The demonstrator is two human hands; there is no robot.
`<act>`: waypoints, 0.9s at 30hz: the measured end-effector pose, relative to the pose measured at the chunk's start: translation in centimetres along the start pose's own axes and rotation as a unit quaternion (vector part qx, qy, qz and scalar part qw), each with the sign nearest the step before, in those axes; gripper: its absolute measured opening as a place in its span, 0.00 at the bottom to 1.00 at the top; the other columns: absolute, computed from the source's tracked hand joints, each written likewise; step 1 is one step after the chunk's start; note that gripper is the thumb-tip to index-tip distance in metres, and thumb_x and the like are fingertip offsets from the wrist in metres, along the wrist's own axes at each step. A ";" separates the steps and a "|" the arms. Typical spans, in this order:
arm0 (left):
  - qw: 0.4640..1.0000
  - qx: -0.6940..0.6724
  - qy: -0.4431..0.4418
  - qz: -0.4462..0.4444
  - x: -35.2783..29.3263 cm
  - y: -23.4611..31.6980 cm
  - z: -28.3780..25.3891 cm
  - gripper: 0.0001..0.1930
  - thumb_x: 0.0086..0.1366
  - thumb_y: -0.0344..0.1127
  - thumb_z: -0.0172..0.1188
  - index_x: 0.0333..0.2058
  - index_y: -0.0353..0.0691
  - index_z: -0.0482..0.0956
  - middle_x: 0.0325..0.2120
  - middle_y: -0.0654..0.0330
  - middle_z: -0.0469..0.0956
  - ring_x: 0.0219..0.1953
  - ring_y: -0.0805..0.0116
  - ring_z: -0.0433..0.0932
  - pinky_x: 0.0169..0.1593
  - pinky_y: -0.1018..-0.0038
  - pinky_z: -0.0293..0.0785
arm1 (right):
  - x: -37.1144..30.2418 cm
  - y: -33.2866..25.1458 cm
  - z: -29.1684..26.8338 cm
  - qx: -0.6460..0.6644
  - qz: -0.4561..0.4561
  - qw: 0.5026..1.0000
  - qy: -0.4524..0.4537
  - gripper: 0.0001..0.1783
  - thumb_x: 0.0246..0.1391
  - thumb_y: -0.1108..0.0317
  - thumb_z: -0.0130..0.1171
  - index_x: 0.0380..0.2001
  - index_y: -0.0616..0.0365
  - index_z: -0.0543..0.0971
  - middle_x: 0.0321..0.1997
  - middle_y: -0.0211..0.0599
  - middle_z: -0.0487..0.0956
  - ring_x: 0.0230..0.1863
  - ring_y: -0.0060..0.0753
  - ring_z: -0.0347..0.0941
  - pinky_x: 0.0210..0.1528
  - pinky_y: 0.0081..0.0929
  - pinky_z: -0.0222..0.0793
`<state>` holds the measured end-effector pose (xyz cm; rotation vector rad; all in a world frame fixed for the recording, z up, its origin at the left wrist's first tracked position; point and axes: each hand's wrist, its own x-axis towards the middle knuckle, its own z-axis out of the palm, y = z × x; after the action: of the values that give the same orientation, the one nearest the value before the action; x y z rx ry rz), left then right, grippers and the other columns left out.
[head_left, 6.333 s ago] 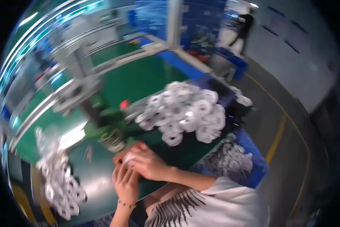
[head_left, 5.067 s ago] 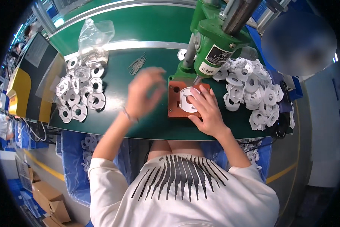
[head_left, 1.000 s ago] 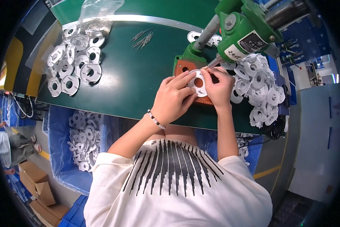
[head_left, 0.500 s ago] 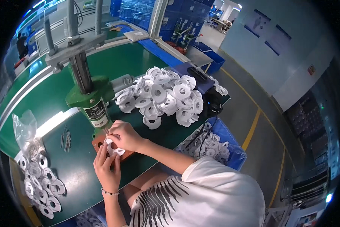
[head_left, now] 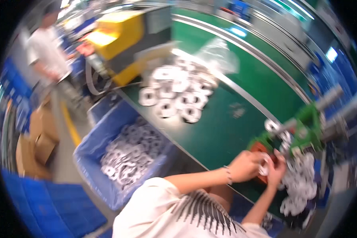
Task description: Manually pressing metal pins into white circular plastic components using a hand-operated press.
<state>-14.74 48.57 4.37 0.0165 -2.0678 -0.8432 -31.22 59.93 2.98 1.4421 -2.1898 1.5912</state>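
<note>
Hands meet low on the right side of the head view, which is smeared by motion. The left hand (head_left: 246,166) and right hand (head_left: 277,168) close in from either side on 1 white part (head_left: 264,164), which lies over an orange block (head_left: 259,147) under a green press (head_left: 312,123). The block probably backs the part, and using 2 hands likely keeps it from shifting. Fingers on both sides bend inward at its edges; blur means I cannot tell whether they are clamped on it. A white heap (head_left: 301,186) sits just beside the press, presumably for short reaches. Across the green table (head_left: 214,139), a second pile (head_left: 178,91) spreads near a clear bag (head_left: 220,55), apparently leaving working room between. Below the table edge, a blue bin (head_left: 93,166) contains many white pieces (head_left: 127,162); its plastic liner perhaps keeps them together.
</note>
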 end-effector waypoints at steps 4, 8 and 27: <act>0.998 -0.002 -0.063 -0.015 -1.1 -0.5 0.6 0.04 0.53 0.33 0.60 0.25 0.40 0.77 0.54 0.54 0.69 0.58 0.60 0.66 0.51 0.62 0.63 | -0.8 3.4 -3.5 0.061 0.122 0.989 0.052 0.22 0.52 0.77 0.56 0.51 0.68 0.68 0.54 0.48 0.71 0.57 0.40 0.67 0.61 0.34 0.60; 0.999 -0.019 -0.045 -0.014 -1.6 -0.7 0.9 0.04 0.55 0.32 0.60 0.26 0.39 0.77 0.56 0.53 0.67 0.59 0.59 0.64 0.52 0.61 0.62 | 1.2 7.0 -10.1 0.498 0.206 0.828 0.154 0.25 0.61 0.69 0.44 0.60 0.69 0.58 0.56 0.49 0.69 0.59 0.46 0.64 0.63 0.37 0.59; 0.997 -0.074 -0.020 -0.010 -1.9 -1.2 1.7 0.04 0.54 0.31 0.60 0.27 0.37 0.76 0.55 0.51 0.68 0.58 0.57 0.65 0.51 0.61 0.62 | 15.6 10.4 -19.7 0.250 0.283 0.907 0.184 0.16 0.60 0.64 0.45 0.47 0.63 0.63 0.38 0.41 0.67 0.39 0.35 0.63 0.41 0.28 0.57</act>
<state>-15.15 49.15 1.64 -0.0596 -2.0400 -1.0140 -55.81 65.55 13.17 0.4637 -2.1614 2.5039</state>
